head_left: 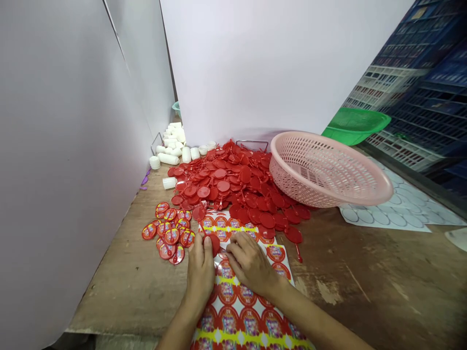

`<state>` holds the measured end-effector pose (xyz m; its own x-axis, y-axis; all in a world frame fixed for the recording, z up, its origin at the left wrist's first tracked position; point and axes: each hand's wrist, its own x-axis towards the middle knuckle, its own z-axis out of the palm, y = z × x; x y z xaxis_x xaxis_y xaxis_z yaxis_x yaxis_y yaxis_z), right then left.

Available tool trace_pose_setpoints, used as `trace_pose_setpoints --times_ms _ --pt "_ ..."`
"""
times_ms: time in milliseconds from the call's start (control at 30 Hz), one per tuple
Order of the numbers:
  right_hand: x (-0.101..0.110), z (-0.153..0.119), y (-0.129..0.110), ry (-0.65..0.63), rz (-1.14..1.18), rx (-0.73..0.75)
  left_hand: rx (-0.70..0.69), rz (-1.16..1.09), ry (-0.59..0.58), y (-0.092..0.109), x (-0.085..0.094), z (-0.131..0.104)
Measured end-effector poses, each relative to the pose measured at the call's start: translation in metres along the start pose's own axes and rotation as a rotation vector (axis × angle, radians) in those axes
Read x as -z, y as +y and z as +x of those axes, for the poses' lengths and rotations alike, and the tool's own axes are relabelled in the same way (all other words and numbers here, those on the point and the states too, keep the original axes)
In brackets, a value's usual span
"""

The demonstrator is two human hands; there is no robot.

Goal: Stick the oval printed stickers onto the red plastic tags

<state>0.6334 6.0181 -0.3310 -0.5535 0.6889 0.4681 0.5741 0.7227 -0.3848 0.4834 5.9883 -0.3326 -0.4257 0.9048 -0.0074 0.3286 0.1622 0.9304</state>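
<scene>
My left hand (pixel 200 265) pinches a small red plastic disc (pixel 212 244) between thumb and fingers, over a sheet of round stickers. Close beside it, my right hand (pixel 249 260) has its fingers pressed together at the disc's right edge. A thin pale sliver shows at those fingertips, too small to name. Beneath both hands lies the sticker sheet (pixel 227 318), printed in red and yellow. To the left is a loose pile of stickered red discs (pixel 171 236). Behind the hands rises a large heap of plain red discs (pixel 223 186) with short stems.
A pink plastic basket (pixel 330 194) leans at the heap's right side, near sheets with round outlines (pixel 386 216). White plastic containers (pixel 171 159) stand at the back left. Pale panels (pixel 251 68) wall the table in. A green basket (pixel 355 127) and stacked crates are beyond.
</scene>
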Motion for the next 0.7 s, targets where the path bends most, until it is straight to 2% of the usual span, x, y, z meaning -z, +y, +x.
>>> trace_pose_setpoints --times_ms 67,200,267,367,433,500,600,667,700 --pt "0.001 -0.001 -0.003 -0.023 0.194 -0.170 -0.047 -0.039 0.005 0.004 0.003 -0.002" --pt "0.008 -0.002 0.002 -0.062 0.561 -0.426 -0.309 -0.254 0.060 0.008 0.011 -0.013" --pt "0.014 -0.003 0.008 -0.038 0.817 -0.563 -0.364 -0.293 0.038 0.006 0.011 -0.018" --pt "0.022 -0.004 0.017 0.103 1.182 -0.717 -0.210 -0.282 -0.040 0.003 0.007 -0.016" --pt "0.025 -0.004 0.020 0.189 1.299 -0.760 -0.110 -0.252 -0.123 0.005 0.005 -0.012" --pt "0.024 -0.002 0.021 0.227 1.347 -0.774 -0.119 -0.130 -0.194 0.013 0.007 -0.010" --pt "0.020 0.001 0.022 0.234 1.425 -0.781 -0.204 0.053 -0.197 0.035 0.013 -0.015" --pt "0.018 0.001 0.023 0.227 1.455 -0.779 -0.172 -0.028 -0.180 0.051 0.016 -0.019" --pt "0.017 0.001 0.023 0.226 1.454 -0.780 -0.104 -0.139 -0.185 0.056 0.017 -0.019"
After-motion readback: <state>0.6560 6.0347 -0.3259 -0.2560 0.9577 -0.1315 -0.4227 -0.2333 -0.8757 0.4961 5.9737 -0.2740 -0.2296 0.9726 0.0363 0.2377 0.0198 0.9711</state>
